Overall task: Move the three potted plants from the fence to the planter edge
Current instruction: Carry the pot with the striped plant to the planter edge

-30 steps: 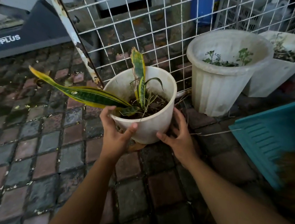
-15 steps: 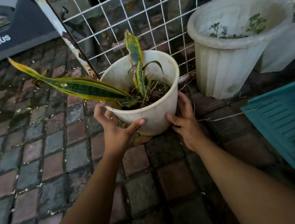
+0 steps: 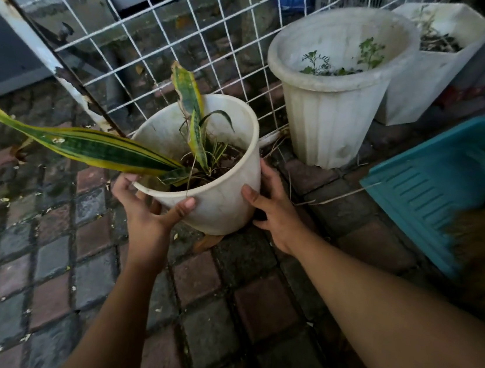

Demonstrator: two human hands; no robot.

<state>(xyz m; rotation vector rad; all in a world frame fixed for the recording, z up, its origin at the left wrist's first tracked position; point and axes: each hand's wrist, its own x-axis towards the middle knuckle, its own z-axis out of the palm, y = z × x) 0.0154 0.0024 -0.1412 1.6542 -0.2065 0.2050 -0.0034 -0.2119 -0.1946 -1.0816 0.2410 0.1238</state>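
Observation:
A small white pot (image 3: 221, 199) with a yellow-edged snake plant (image 3: 93, 145) stands tilted toward me on the brick paving by the wire fence (image 3: 161, 36). My left hand (image 3: 146, 211) grips its near rim, thumb on the front wall and fingers under the left side. My right hand (image 3: 271, 209) holds the pot's right wall, thumb forward. A bigger ribbed white pot (image 3: 329, 112) with small green sprouts stands at the fence to the right. Behind it sits a square white pot (image 3: 425, 78) with dry twigs.
A teal plastic crate lid or tray (image 3: 436, 189) leans at the right, beside something brown and blurred. A rusty painted gate post (image 3: 38, 48) slants along the fence at the left. Wet brick paving (image 3: 43, 251) spreads toward me.
The snake-plant pot has tipped and come a little toward me while both hands keep their hold. The view has shifted, showing more of the two pots at the fence.

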